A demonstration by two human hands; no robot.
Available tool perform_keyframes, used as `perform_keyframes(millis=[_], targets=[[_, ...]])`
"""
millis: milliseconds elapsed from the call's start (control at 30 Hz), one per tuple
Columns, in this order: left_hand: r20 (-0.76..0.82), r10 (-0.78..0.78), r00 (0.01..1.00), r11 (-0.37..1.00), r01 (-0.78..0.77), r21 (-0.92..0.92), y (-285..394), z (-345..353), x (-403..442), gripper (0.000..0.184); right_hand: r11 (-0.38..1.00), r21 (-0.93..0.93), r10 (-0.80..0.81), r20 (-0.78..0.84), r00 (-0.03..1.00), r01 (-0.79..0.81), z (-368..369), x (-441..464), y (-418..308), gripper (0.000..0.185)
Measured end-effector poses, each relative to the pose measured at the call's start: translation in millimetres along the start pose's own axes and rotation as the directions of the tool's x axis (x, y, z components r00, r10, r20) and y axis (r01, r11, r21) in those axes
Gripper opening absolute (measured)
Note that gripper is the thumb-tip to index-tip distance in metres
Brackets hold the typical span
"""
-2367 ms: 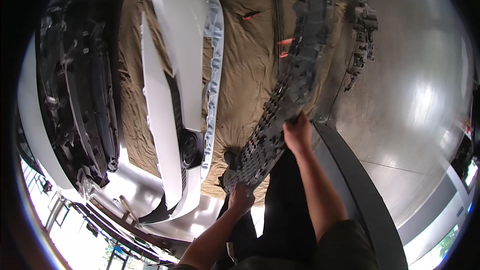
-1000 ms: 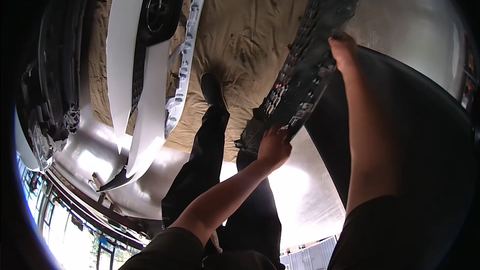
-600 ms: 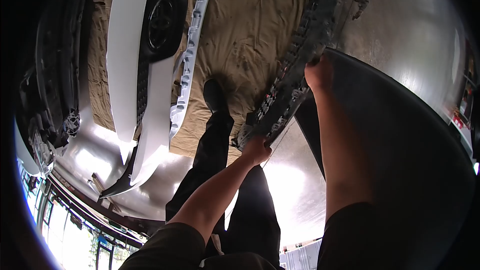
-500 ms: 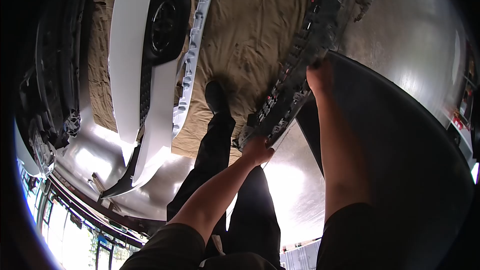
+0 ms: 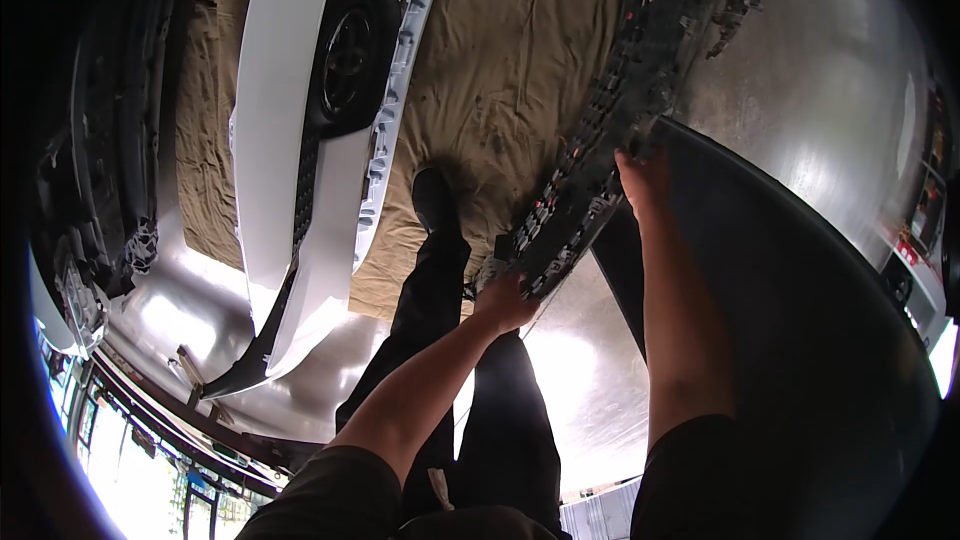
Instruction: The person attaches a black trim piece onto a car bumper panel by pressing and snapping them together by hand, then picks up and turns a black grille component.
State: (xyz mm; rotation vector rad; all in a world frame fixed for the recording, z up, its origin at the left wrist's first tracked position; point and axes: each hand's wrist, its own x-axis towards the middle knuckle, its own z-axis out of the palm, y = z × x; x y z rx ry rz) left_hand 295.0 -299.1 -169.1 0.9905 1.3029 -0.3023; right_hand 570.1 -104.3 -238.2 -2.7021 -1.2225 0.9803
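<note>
A long black plastic car trim piece (image 5: 575, 210) with rows of clips runs from beside my legs up to the top of the view. My left hand (image 5: 508, 302) is wrapped around its near end. Farther up, my right hand (image 5: 643, 182) grips the right edge of the same piece, its thumb side showing and the other fingers partly hidden. A large, smooth dark panel (image 5: 790, 310) lies to the right, under my right forearm.
A white car bumper (image 5: 275, 120) with a dark grille and round emblem (image 5: 350, 58) lies left on a brown cloth (image 5: 490, 50). More black car parts (image 5: 110, 140) are at far left. My foot (image 5: 433, 198) is on the cloth; shiny floor (image 5: 800, 70) surrounds it.
My right hand has come slightly nearer to me along the trim piece, and its thumb side now shows more. My left hand stays at the near end. The bumper appears shifted slightly right.
</note>
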Motion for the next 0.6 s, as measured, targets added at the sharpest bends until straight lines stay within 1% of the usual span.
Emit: perform_keyframes(millis=[33, 133, 200, 267, 333, 367, 400, 467, 533, 567, 600], targets=[[-0.02, 0.013, 1.0, 1.0, -0.013, 0.003, -5.4, 0.0, -0.4, 0.063, 1.0, -0.012, 0.003, -0.007, 1.0, -0.003, -1.2, -4.3, -1.7, 0.084], [-0.041, 0.032, 0.999, 0.999, -0.032, 0.0, -11.6, -12.8, -20.8, 0.059, 0.997, -0.067, -0.056, -0.117, 0.992, 0.048, -8.1, -37.3, -3.7, 0.085], [-0.083, 0.107, 0.991, 0.994, -0.104, 0.044, -14.9, -32.6, -40.7, 0.055, 0.995, -0.054, 0.072, -0.12, 0.99, -0.079, -29.6, -81.5, -17.7, 0.084], [-0.16, 0.239, 0.958, 0.966, -0.218, 0.142, -36.4, -45.0, -69.8, 0.051, 0.999, -0.053, -0.003, -0.254, 0.967, -0.01, -23.6, -117.7, 11.1, 0.077], [-0.16, 0.246, 0.956, 0.969, -0.239, 0.06, -36.1, -80.6, -115.5, 0.042, 0.993, 0.117, 0.041, -0.179, 0.983, -0.02, -41.0, -178.1, -3.1, 0.067], [-0.256, 0.267, 0.929, 0.964, -0.256, 0.078, -43.5, -90.5, -142.5, 0.038, 0.991, 0.137, 0.017, -0.147, 0.989, 0.003, -34.7, -203.4, 7.9, 0.066], [-0.337, 0.259, 0.905, 0.966, -0.252, 0.066, -52.4, -99.6, -172.8, 0.034, 0.995, 0.103, -0.005, -0.1, 0.995, 0.015, -21.4, -230.1, 32.5, 0.064], [-0.507, 0.113, 0.855, 0.984, -0.165, -0.06, -81.8, -103.2, -235.2, 0.03, 0.999, 0.039, -0.036, 0.031, 0.999, 0.034, 8.7, -275.6, 76.4, 0.062], [-0.651, -0.037, 0.758, 0.983, -0.088, -0.158, -168.8, -61.5, -285.5, 0.029, 0.999, 0.005, -0.032, 0.219, 0.975, 0.032, 22.9, -317.2, 105.0, 0.059], [-0.708, -0.113, 0.697, 0.975, -0.061, -0.216, -210.0, -31.9, -318.2, 0.028, 0.996, 0.023, -0.09, 0.316, 0.945, 0.088, 31.5, -332.4, 121.9, 0.058], [-0.749, -0.208, 0.629, 0.966, 0.01, -0.259, -234.7, -3.9, -364.1, 0.025, 0.975, -0.082, -0.16, 0.379, 0.911, 0.205, 33.3, -350.4, 125.8, 0.057]])
